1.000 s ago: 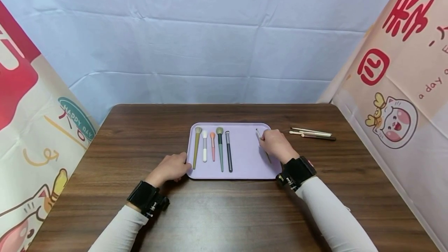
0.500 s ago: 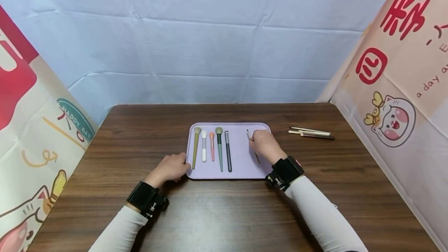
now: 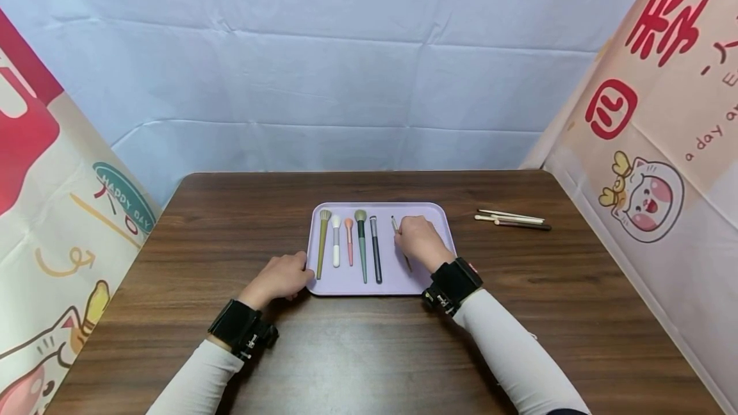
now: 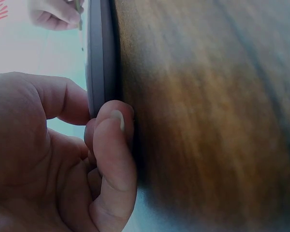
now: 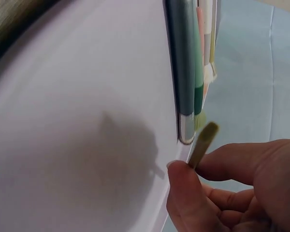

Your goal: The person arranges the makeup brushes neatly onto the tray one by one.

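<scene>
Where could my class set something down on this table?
Bare table: in front of the tray, between the sleeves; left of the tray, beyond the left hand; right of it, nearer than the loose sticks. Crowded: the tray's left half, five brushes, and beside them, where the right hand pinches a thin brush.

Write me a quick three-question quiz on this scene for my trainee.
1. Not counting the thin brush held by the right grip, how many brushes lie on the lilac tray?
2. True or false: the left grip pinches the tray's edge.
3. Which brush lies nearest the held one? A) olive brush B) pink brush C) dark blue-grey brush

Key: 1. five; 2. true; 3. C.
</scene>
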`<action>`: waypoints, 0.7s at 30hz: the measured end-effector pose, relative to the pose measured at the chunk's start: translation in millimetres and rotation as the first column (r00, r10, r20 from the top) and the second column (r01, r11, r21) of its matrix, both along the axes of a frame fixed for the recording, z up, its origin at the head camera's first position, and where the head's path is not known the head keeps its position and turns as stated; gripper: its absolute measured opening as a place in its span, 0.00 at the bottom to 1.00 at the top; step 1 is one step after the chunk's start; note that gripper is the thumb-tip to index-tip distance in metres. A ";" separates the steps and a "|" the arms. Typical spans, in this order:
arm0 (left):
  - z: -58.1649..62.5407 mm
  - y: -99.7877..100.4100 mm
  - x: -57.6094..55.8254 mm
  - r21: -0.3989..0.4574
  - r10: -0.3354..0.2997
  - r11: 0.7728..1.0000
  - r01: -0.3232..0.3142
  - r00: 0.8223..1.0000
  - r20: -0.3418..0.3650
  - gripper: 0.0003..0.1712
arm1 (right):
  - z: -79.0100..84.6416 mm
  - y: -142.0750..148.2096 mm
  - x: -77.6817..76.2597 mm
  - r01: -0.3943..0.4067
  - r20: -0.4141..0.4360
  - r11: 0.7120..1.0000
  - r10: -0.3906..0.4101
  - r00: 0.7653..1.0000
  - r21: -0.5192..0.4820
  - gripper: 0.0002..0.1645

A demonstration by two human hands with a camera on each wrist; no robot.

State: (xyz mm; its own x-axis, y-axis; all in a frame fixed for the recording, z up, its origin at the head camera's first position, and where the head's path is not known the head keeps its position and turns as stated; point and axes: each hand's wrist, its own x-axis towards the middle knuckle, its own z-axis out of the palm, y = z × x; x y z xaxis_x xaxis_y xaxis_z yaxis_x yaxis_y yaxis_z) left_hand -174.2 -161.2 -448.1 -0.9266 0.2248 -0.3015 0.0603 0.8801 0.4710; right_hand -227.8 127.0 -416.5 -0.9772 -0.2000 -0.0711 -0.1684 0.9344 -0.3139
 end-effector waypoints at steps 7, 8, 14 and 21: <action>-1.1 -0.3 0.1 0.009 -0.002 1.000 0.002 1.000 -0.005 0.09 | -3.6 -9.3 0.1 0.006 0.041 1.000 -0.006 0.999 -0.007 0.30; -1.1 -0.3 0.2 0.010 -0.002 1.000 0.002 1.000 -0.005 0.09 | -4.1 -10.1 0.2 0.008 0.039 1.000 -0.007 0.999 -0.006 0.29; -0.7 -0.6 0.3 0.012 0.000 1.000 0.000 1.000 -0.005 0.09 | -6.9 -13.6 -0.1 -0.004 0.017 1.000 0.004 1.000 0.002 0.28; -0.3 -1.2 0.1 0.016 -0.002 1.000 0.002 1.000 -0.004 0.09 | -7.5 -19.4 0.6 0.004 0.017 1.000 -0.004 1.000 0.000 0.25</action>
